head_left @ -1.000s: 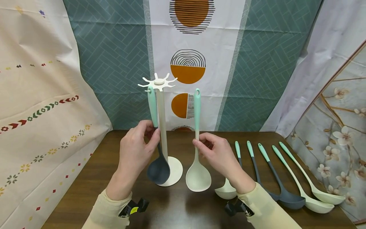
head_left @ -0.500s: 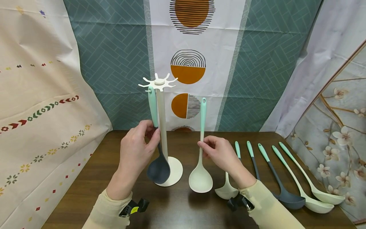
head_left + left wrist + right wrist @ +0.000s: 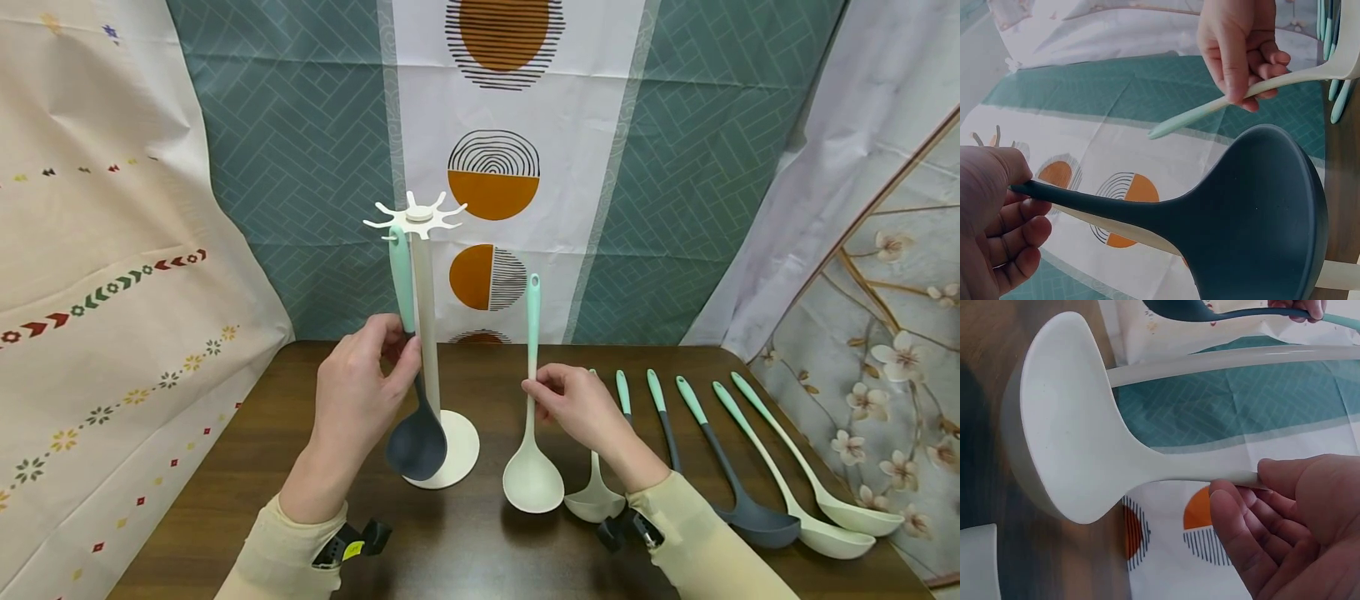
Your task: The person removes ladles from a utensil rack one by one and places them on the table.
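My left hand [image 3: 367, 383] pinches the shaft of a dark grey ladle [image 3: 417, 443] with a mint handle. That ladle hangs upright in front of a white utensil stand [image 3: 424, 317], its handle top right at one of the hooks. Between my right thumb and fingers is the shaft of a cream ladle [image 3: 533, 482], also mint-handled and upright; my right hand [image 3: 581, 408] keeps it above the table, to the right of the stand. In the right wrist view the cream bowl [image 3: 1072, 419] faces the camera, and the left wrist view shows the dark bowl [image 3: 1260, 212] close up.
Another cream ladle [image 3: 594, 500] lies just right of the held one, partly behind my right hand. Further right on the brown table [image 3: 247, 500] several ladles lie in a row, among them a dark one [image 3: 761, 521] and a cream one [image 3: 836, 540]. Patterned cloths [image 3: 300, 167] hang behind.
My right hand has moved right and down with the cream ladle, away from the stand. My left hand and the dark ladle have stayed in place.
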Available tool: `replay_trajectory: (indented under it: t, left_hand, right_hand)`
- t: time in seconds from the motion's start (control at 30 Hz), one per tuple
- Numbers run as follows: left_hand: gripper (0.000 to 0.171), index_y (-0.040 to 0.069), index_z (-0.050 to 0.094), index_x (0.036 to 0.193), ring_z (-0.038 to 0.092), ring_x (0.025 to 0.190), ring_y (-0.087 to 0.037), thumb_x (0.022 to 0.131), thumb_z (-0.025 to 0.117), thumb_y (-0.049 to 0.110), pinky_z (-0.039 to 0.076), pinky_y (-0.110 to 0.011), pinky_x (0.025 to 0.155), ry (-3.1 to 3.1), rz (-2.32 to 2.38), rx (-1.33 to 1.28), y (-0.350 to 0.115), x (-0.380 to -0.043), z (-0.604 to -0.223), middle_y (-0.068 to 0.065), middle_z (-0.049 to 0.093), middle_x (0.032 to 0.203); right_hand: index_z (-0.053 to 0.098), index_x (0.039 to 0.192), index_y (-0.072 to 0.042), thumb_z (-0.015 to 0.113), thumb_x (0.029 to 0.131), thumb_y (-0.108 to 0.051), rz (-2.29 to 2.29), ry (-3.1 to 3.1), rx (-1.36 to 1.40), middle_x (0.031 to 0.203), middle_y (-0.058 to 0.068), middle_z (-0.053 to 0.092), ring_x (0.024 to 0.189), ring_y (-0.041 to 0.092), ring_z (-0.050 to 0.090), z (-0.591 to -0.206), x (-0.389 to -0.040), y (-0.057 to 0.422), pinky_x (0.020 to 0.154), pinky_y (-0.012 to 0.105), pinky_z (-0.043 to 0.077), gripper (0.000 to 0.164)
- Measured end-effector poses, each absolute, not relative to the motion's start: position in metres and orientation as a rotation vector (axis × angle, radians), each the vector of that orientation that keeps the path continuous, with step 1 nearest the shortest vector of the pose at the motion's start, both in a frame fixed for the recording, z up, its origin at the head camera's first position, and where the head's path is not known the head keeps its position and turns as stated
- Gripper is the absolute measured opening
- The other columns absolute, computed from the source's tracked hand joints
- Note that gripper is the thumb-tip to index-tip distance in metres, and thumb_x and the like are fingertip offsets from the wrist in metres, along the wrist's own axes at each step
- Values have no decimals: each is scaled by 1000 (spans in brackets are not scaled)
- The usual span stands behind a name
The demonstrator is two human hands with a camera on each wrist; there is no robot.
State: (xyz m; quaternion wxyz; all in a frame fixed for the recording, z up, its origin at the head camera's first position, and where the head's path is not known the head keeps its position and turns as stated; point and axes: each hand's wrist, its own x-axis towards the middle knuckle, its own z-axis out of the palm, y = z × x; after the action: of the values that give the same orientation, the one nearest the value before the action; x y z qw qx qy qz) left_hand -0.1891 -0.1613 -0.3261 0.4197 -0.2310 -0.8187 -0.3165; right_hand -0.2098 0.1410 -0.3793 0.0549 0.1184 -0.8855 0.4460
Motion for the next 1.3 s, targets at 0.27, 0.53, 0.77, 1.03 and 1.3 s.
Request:
replay_trajectory:
  t: [0.27, 0.53, 0.77, 1.03, 1.3]
  left_hand:
    - [20, 2, 69, 114, 67, 76, -26, 99, 80, 11, 53, -38, 62, -2046, -786, -583, -161, -189, -327, -9, 74, 88]
    - [22, 2, 69, 116, 66, 76, -26, 100, 80, 12, 52, -38, 62, -2055, -793, -589, -161, -189, -327, -9, 75, 89]
    - [21, 2, 69, 116, 66, 76, -26, 100, 79, 12, 51, -38, 61, -2051, -794, -591, -161, -189, -327, -9, 75, 88]
    - [21, 2, 69, 115, 66, 76, -26, 100, 79, 12, 51, -38, 61, -2051, -792, -589, -161, -189, -327, -9, 75, 88]
    - [21, 2, 69, 115, 65, 75, -26, 100, 79, 12, 50, -37, 60, -2047, -792, -593, -161, -190, -326, -8, 74, 87]
  right_hand:
    - [75, 107, -6, 75, 107, -19, 1411, -2701, 341, 76, 3, 73, 68, 20, 71, -387, -214, 143, 63, 34, 60, 13]
    - [74, 104, -3, 74, 107, -18, 1408, -2762, 296, 72, 2, 72, 70, 27, 75, -398, -220, 147, 72, 49, 67, 15]
    - [74, 101, -4, 74, 107, -17, 1416, -2778, 270, 71, 3, 72, 65, 19, 72, -405, -226, 148, 71, 50, 67, 14]
    - [73, 98, -5, 74, 107, -17, 1414, -2812, 257, 71, 3, 72, 63, 17, 72, -414, -234, 149, 64, 37, 66, 15]
    - [73, 96, -3, 75, 106, -15, 1396, -2844, 226, 70, 3, 72, 63, 17, 71, -419, -237, 151, 62, 33, 65, 15]
